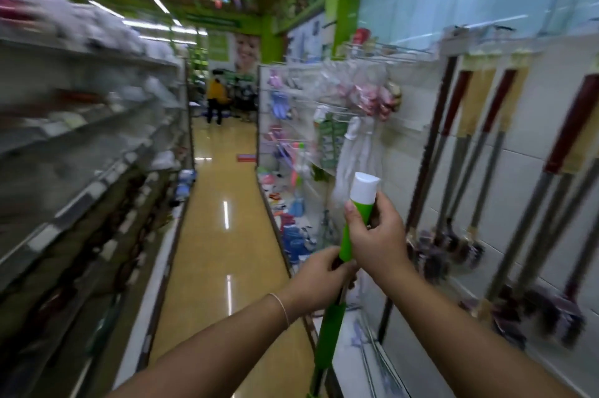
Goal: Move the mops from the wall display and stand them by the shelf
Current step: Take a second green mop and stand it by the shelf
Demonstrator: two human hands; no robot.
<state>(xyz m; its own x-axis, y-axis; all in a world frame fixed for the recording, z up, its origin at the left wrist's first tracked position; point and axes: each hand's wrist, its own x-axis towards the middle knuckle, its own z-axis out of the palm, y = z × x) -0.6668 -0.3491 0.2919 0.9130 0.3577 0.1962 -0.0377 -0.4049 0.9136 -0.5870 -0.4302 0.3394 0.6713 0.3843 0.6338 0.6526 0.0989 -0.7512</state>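
Both hands were closed around one mop handle, held upright in the near centre of the aisle and tilted slightly to the right at the top. Right hand: wrapped around the upper green grip just below the white end cap, thumb pressed on the left face of the grip. Left hand: closed on the shaft directly beneath, at the lower edge of the same green sleeve, a thin band on the wrist. Second green sleeve: lower on the shaft, running down towards the bottom edge of the view; mop head not visible. Wall display: white tiled wall on the right, carrying several hanging mops with grey shafts, dark red and tan sections near the top, and dark stringy heads low down, blurred. Wire rack: just beyond the held handle, hung with bagged pink and white goods and a green-labelled packet. Lower right shelving: small coloured items, too blurred to identify. Left shelf unit: long run of grey shelves along the left of the aisle, stock smeared by motion. Floor: glossy tan, reflecting ceiling lights. Far end of aisle: a person in a yellow top, standing well apart from the hands.
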